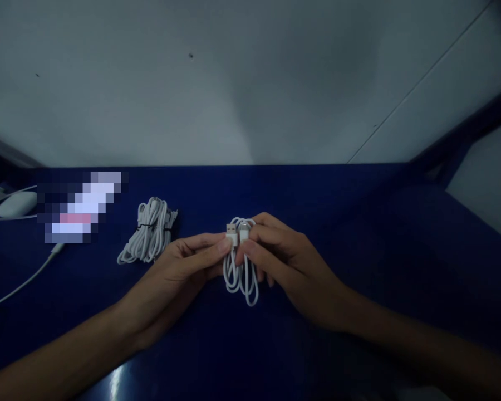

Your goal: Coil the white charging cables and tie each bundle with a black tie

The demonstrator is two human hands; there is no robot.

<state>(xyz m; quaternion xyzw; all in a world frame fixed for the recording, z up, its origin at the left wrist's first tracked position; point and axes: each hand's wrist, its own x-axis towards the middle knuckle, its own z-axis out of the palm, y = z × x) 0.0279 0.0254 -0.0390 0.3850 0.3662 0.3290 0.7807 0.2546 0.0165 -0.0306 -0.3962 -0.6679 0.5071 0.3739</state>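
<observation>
A white USB cable (250,284), folded into loops, hangs between my two hands above the blue table. My left hand (192,259) pinches it beside the USB plug (231,233), thumb in front. With thumb and fingers, my right hand (290,253) grips the cable at its other connector (244,233). Both plugs stand upright side by side, and the loops dangle below them. Part of the coil is hidden behind my fingers. Just beyond my left hand lies a pile of bundled white cables (150,231), bound with dark ties.
On the left, a lit device (87,206), blurred out, has a white cord (25,284) plugged into its near end. A rounded white object (16,204) sits farther left. The blue table (359,223) meets a pale wall (171,100) at the back.
</observation>
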